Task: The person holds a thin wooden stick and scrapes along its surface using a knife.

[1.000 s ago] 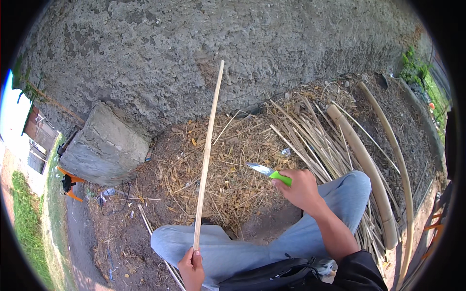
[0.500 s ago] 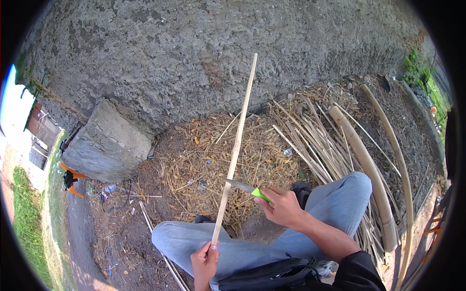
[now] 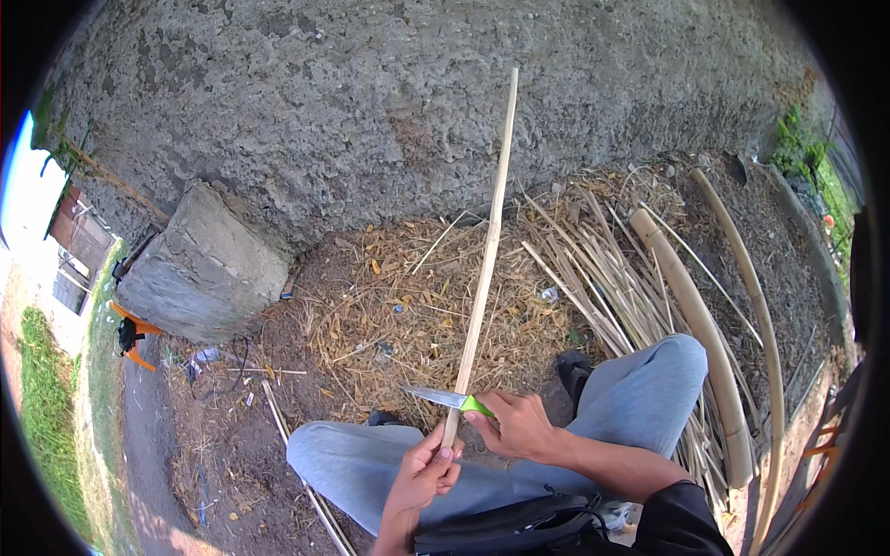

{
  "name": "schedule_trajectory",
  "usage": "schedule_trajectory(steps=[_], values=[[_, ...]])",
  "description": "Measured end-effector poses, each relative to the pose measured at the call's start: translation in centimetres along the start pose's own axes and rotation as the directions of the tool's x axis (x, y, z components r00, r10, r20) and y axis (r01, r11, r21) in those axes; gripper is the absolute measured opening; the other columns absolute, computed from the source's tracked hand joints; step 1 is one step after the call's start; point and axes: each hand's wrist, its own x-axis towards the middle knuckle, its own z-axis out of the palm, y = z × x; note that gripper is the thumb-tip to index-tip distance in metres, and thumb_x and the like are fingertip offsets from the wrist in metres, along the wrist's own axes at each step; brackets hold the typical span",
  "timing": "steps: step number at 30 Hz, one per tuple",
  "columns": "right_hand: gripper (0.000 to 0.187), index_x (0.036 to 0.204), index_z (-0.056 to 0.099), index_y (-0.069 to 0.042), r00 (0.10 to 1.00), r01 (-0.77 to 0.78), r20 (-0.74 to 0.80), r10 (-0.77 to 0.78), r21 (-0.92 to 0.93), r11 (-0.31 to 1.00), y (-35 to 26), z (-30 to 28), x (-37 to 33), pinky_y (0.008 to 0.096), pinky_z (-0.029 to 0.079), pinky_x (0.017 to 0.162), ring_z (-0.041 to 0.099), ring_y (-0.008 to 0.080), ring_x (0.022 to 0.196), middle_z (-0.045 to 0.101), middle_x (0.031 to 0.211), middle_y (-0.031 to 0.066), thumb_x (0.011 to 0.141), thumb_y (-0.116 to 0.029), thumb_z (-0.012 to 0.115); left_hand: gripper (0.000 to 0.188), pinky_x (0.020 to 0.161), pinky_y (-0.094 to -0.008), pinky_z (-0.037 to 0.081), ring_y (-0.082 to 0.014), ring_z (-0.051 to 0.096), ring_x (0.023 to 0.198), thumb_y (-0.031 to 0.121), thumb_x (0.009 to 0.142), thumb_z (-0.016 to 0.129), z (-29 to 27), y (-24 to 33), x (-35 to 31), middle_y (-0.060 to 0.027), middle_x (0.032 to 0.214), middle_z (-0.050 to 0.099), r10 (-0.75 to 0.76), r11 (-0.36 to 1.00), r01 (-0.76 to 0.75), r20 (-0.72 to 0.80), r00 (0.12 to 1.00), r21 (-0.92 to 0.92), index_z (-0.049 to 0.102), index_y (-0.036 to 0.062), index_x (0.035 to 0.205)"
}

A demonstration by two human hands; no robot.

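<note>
A long pale bamboo strip [image 3: 488,250] slants up and away from my lap, its far end in front of the rough wall. Near its lower end, my left hand [image 3: 428,473] is closed round it over my left thigh. My right hand [image 3: 515,425] grips a knife [image 3: 441,397] by its bright green handle. The blade points left and crosses the strip just above my left hand, seemingly against it. My right fingers hide most of the handle.
Thin split strips [image 3: 603,269] lie heaped to the right, beside a thick bamboo pole [image 3: 691,306] and a long curved bamboo piece [image 3: 756,306]. Shavings [image 3: 417,306] litter the ground ahead. A concrete block [image 3: 209,269] stands left against the wall [image 3: 445,120].
The knife has moved down the strip toward my left hand. My left hand has risen and shifted right, carrying the strip's far end up and to the right.
</note>
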Motion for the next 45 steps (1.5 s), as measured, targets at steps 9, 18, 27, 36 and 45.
schedule_trajectory(steps=[9, 18, 27, 36, 45], values=[[0.029, 0.092, 0.055, -0.003, 0.992, 0.022, 0.124, -0.021, 0.0, 1.0, 0.3, 0.6, -0.9, 0.0458, 0.048, 0.045, 0.064, 0.0369, 0.055, 0.065, 0.074, 0.0168, 0.092, -0.029, 0.066, 0.037, 0.039, -0.0202, 0.021, -0.0013, 0.032, 0.048, 0.006, 0.103, 0.048, 0.3, -1.2, 0.0, 0.0028, 0.079, 0.046, 0.028, 0.996, -0.039, -0.135, 0.99, -0.077, 0.046, 0.0014, 0.139], [0.027, 0.092, 0.056, -0.004, 0.984, -0.003, 0.176, 0.0, 0.016, 1.0, 0.2, 0.3, -0.3, 0.0471, 0.046, 0.045, 0.061, 0.0368, 0.053, 0.064, 0.072, 0.0147, 0.092, -0.028, 0.067, 0.036, 0.039, -0.0206, 0.021, -0.0019, 0.033, 0.047, 0.008, 0.102, 0.049, 1.0, -0.1, -0.3, 0.0005, 0.083, 0.05, 0.019, 0.99, -0.047, -0.211, 0.977, -0.13, 0.048, 0.0009, 0.138], [0.025, 0.095, 0.067, -0.004, 0.984, 0.084, 0.16, -0.074, -0.056, 0.995, -1.2, -0.1, -0.5, 0.0428, 0.047, 0.042, 0.062, 0.0319, 0.051, 0.065, 0.07, 0.0103, 0.09, -0.028, 0.07, 0.015, 0.037, -0.021, 0.022, -0.0025, 0.034, 0.044, 0.009, 0.101, 0.05, 0.7, -0.8, 0.6, -0.001, 0.071, 0.052, -0.058, 0.989, 0.01, -0.336, 0.94, -0.145, 0.058, -0.0019, 0.096], [0.023, 0.089, 0.065, -0.007, 0.978, 0.11, 0.184, -0.096, -0.067, 0.992, -1.7, 0.7, -0.5, 0.0408, 0.045, 0.037, 0.06, 0.0298, 0.045, 0.063, 0.063, 0.0083, 0.091, -0.03, 0.068, 0.022, 0.041, -0.0216, 0.029, -0.0018, 0.038, 0.047, 0.01, 0.101, 0.051, 0.0, -1.6, 0.5, 0.0013, 0.062, 0.051, 0.043, 0.987, 0.02, -0.378, 0.925, 0.161, 0.059, -0.0021, 0.085], [0.023, 0.088, 0.071, -0.005, 0.988, -0.149, 0.012, 0.154, -0.188, 0.971, 4.1, -0.7, 5.4, 0.0436, 0.045, 0.04, 0.06, 0.0308, 0.045, 0.061, 0.056, 0.0099, 0.092, -0.028, 0.068, 0.017, 0.047, -0.0201, 0.032, -0.0012, 0.041, 0.052, 0.011, 0.103, 0.05, 0.3, -1.3, 0.7, 0.0025, 0.067, 0.051, 0.034, 0.982, 0.031, -0.336, 0.941, 0.185, 0.061, -0.0025, 0.106]])
